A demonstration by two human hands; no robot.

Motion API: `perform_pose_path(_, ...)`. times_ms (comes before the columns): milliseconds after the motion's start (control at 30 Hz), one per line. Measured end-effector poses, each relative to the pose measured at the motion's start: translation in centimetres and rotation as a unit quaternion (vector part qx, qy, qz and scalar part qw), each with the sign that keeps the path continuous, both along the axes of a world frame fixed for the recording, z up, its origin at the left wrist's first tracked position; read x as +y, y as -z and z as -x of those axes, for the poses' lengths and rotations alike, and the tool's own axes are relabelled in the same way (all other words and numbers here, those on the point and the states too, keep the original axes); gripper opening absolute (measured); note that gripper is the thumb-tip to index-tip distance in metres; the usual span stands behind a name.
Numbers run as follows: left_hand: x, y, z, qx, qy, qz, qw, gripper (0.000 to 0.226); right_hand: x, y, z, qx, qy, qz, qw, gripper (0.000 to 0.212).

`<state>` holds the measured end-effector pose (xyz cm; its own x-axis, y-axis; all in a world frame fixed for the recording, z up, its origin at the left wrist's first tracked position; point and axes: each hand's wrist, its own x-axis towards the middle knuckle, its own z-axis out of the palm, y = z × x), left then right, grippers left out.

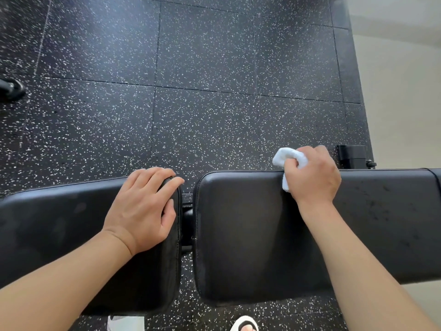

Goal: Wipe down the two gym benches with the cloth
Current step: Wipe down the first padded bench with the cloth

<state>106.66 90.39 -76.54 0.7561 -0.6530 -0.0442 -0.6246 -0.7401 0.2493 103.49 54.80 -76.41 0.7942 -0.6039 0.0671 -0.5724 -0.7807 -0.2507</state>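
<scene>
A black padded gym bench runs across the lower half of the view in two pads. On the left pad (pixel 59 225) my left hand (pixel 143 209) rests near the pad's right end, fingers curled over its far corner. My right hand (pixel 312 177) grips a bunched white cloth (pixel 290 158) and holds it against the far edge of the right pad (pixel 243 235). Part of the cloth sticks out past my fingers. Small damp specks show on the right pad's surface to the right of my wrist. Only this one bench is in view.
Black speckled rubber floor tiles (pixel 202 80) spread beyond the bench. The bench's black metal frame (pixel 353 156) shows behind the right pad, and a black foot or wheel (pixel 10 88) sits at the far left. A pale floor (pixel 405 91) lies right. My sandalled foot (pixel 245 324) shows below.
</scene>
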Motion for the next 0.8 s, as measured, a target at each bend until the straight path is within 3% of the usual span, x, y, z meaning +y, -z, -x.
perform_pose_path(167,0.0,0.1,0.1,-0.008,-0.001,0.004,1.0,0.048,8.1,-0.3,-2.7,0.048,-0.086,-0.025,0.995,0.02)
perform_pose_path(367,-0.1,0.1,0.1,-0.015,-0.004,0.001,1.0,0.05,18.0,-0.8,-3.0,-0.013,-0.212,-0.074,0.974,0.018)
perform_pose_path(533,-0.2,0.3,0.3,-0.019,-0.006,0.001,1.0,0.053,16.4,-0.8,-0.3,-0.074,-0.308,-0.064,0.946,0.018)
perform_pose_path(600,-0.1,0.2,0.3,-0.017,-0.009,0.004,1.0,0.052,12.8,-0.8,0.4,-0.088,-0.291,-0.058,0.951,0.023)
perform_pose_path(800,-0.2,0.0,0.2,-0.017,-0.006,0.014,1.0,0.049,-0.2,-0.5,2.9,-0.074,-0.075,-0.021,0.994,0.032)
